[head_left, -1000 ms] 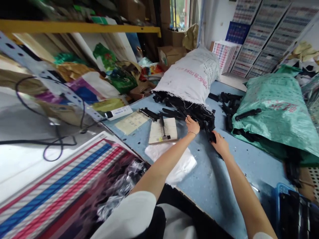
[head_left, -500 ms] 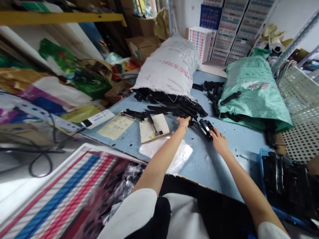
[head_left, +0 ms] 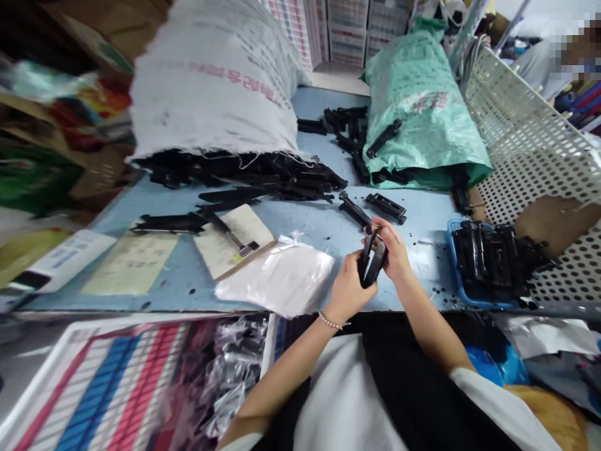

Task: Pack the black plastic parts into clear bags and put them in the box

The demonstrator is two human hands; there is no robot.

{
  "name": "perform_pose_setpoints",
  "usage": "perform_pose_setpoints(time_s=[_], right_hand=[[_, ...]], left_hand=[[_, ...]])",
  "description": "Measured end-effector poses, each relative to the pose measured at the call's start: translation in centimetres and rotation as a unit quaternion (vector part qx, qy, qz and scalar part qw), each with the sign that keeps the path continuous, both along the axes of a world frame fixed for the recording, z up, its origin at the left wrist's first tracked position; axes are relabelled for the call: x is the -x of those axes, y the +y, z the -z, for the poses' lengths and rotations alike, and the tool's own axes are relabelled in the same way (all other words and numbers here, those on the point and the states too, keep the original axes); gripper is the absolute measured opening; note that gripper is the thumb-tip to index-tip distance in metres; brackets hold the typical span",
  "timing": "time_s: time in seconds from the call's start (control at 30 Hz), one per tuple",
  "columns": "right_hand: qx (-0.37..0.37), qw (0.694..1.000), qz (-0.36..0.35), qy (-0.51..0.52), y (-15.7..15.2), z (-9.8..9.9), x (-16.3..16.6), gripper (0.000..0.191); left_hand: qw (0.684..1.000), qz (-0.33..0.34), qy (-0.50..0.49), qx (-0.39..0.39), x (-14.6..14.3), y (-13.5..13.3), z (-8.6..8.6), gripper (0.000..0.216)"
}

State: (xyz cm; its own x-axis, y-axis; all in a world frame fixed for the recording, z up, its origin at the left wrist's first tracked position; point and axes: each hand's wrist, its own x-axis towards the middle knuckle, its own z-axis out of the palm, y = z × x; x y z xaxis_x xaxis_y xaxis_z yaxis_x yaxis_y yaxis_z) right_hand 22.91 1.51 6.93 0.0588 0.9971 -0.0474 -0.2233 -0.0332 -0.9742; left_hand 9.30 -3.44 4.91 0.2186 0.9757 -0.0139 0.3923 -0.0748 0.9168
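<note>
My left hand (head_left: 348,289) is wrapped round the lower end of a black stapler-like part (head_left: 374,266), whose two long arms stand apart in a narrow V. With bent fingers, my right hand (head_left: 395,250) grips its upper end; my fingers hide some of it. Just beyond my hands, a slim black piece (head_left: 355,211) and a slotted black piece (head_left: 386,207) lie on the blue table (head_left: 300,220). Left of my hands is a stack of clear plastic bags (head_left: 279,279), by a notepad (head_left: 220,254) with a dark, yellow-tipped tool (head_left: 232,240) on it.
Black parts spill from a white woven sack (head_left: 218,81) and a green sack (head_left: 425,113) at the back. A blue basket (head_left: 457,285) full of black parts stands right, beside a perforated cream panel (head_left: 526,119). Below left is a striped crate (head_left: 84,388) with plastic bags.
My hands have drawn back towards me and come together, lifting the black part from the table. My left hand has left the pile by the white sack. The view has shifted right and closer.
</note>
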Motion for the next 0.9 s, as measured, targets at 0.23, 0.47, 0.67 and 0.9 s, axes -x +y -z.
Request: perform_pose_setpoints(time_s=[0.23, 0.47, 0.67, 0.9], right_hand=[[-0.003, 0.999, 0.042, 0.008, -1.6, -0.3, 1.7, 0.042], [-0.193, 0.912, -0.05, -0.358, -2.7, -1.5, -2.2, 0.055], [-0.293, 0.747, -0.156, -0.576, -2.0, -2.2, -4.3, 0.042], [-0.13, 0.871, -0.155, -0.447, -3.6, -2.1, -2.4, 0.049]], left_hand=[[0.995, 0.036, -0.071, 0.061, 0.2, -1.1, 0.6, 0.07], [0.89, 0.065, -0.359, 0.273, 2.8, -0.7, -1.4, 0.049], [0.801, 0.128, -0.421, 0.406, 3.5, -1.3, -2.7, 0.044], [0.865, -0.063, -0.402, 0.294, 1.6, 0.0, -2.2, 0.04]])
